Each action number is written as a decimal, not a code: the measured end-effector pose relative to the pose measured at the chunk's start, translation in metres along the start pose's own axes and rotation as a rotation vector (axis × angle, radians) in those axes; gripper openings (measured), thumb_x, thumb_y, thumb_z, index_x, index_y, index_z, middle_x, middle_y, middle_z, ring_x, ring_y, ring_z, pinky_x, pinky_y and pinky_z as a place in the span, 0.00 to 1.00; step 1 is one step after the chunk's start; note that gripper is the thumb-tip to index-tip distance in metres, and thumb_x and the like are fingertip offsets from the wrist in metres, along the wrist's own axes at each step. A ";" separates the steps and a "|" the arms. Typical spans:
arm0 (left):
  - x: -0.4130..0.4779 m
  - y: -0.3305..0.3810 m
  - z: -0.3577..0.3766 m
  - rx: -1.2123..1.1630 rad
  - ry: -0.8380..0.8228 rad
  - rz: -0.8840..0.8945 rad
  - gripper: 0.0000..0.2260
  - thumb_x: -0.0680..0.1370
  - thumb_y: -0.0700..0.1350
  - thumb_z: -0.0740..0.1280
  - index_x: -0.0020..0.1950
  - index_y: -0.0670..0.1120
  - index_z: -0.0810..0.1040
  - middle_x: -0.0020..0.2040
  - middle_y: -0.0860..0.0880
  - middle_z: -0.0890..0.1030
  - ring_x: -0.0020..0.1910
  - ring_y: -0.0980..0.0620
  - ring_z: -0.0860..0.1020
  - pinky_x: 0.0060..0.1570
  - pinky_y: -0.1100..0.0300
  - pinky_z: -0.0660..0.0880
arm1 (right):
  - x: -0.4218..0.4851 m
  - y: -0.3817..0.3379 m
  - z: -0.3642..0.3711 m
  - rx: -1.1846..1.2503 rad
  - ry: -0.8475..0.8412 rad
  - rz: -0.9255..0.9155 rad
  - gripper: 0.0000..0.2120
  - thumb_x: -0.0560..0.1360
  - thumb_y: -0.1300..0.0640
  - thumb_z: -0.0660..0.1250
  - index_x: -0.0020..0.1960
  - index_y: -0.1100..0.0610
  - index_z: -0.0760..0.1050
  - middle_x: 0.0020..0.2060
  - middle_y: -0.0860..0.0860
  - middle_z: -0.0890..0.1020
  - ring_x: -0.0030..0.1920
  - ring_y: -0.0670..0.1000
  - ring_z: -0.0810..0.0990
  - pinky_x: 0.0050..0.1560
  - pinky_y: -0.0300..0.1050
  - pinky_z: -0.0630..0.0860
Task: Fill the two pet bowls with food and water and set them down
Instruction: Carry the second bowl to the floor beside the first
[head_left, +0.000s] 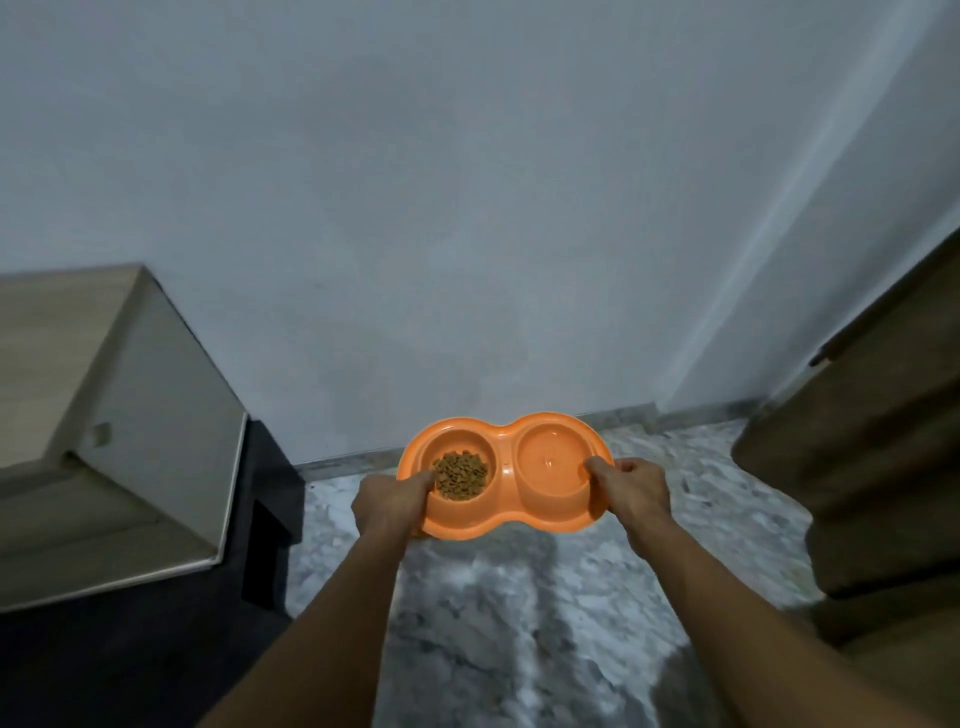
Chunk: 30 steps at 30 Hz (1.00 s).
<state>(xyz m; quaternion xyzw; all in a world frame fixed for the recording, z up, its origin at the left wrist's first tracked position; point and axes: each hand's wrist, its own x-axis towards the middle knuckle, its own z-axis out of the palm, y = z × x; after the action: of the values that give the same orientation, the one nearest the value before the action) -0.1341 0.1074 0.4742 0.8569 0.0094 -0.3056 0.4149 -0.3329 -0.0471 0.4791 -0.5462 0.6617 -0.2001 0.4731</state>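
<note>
Marbled floor (519, 623) lies under the orange double pet bowl (501, 467), which looks held above it. Left of bowl: wooden cabinet (104, 415). Left hand (389, 501) clamps bowl's left rim, thumb by the kibble (461, 475). Right well (553, 460) looks water-filled. Right hand (636, 488) pinches bowl's right rim. Likely light, stiff, slick plastic that sloshes: grip both ends, keep level.

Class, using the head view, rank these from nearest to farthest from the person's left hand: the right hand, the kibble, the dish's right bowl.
Measured from the left hand, which grips the left end of the orange dish:
1. kibble, in the left bowl, right next to that hand.
2. right bowl, past the dish's middle.
3. right hand, at the dish's far right end.
</note>
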 end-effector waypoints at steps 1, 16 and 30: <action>0.006 -0.009 0.002 -0.005 0.010 -0.008 0.16 0.68 0.50 0.74 0.44 0.37 0.80 0.40 0.41 0.81 0.42 0.42 0.79 0.32 0.57 0.73 | 0.003 0.007 0.005 -0.001 -0.014 0.007 0.12 0.67 0.51 0.73 0.44 0.58 0.79 0.40 0.56 0.83 0.43 0.57 0.81 0.45 0.52 0.79; 0.189 -0.214 0.113 -0.004 0.066 -0.034 0.20 0.70 0.55 0.74 0.29 0.41 0.74 0.29 0.45 0.76 0.32 0.48 0.74 0.30 0.59 0.67 | 0.128 0.203 0.184 -0.067 -0.128 0.058 0.11 0.68 0.50 0.73 0.43 0.58 0.79 0.39 0.56 0.83 0.41 0.55 0.80 0.42 0.50 0.75; 0.364 -0.408 0.240 0.028 0.087 -0.074 0.17 0.70 0.53 0.73 0.37 0.38 0.80 0.38 0.38 0.82 0.44 0.39 0.80 0.41 0.55 0.73 | 0.261 0.407 0.353 -0.117 -0.166 0.010 0.09 0.70 0.50 0.72 0.42 0.56 0.78 0.37 0.53 0.82 0.41 0.55 0.81 0.50 0.56 0.80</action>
<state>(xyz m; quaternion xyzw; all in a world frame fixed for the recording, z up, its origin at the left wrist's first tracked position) -0.0726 0.1165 -0.1198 0.8743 0.0550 -0.2833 0.3903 -0.2403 -0.0650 -0.1121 -0.5841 0.6336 -0.1129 0.4945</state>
